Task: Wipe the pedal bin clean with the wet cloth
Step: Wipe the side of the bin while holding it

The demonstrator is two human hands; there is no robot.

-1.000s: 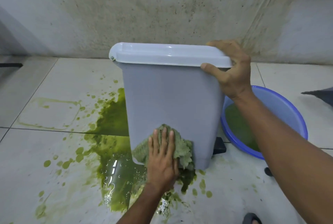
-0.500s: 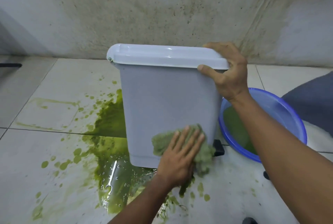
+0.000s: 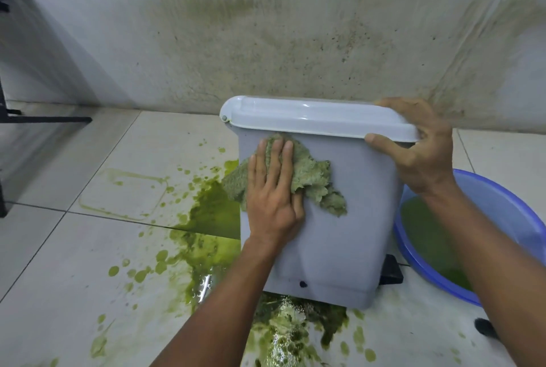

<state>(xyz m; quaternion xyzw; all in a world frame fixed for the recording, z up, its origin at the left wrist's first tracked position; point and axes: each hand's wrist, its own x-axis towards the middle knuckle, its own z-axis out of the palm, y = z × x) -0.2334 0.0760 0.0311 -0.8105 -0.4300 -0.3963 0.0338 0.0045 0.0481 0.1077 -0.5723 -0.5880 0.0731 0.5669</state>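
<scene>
Left hand (image 3: pixel 274 198) flat, pressing cloth (image 3: pixel 313 180) to pedal bin (image 3: pixel 348 233); your right hand (image 3: pixel 422 153) grips the lid (image 3: pixel 310 117). Risk: push harder, bin skids on puddle (image 3: pixel 212 213).

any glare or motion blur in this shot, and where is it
Head view: glare glints off the wet green puddle in front of the pedal bin and faintly off its lid; the right hand and the wall behind it are smeared by motion blur; the left hand on the cloth looks sharper.
</scene>
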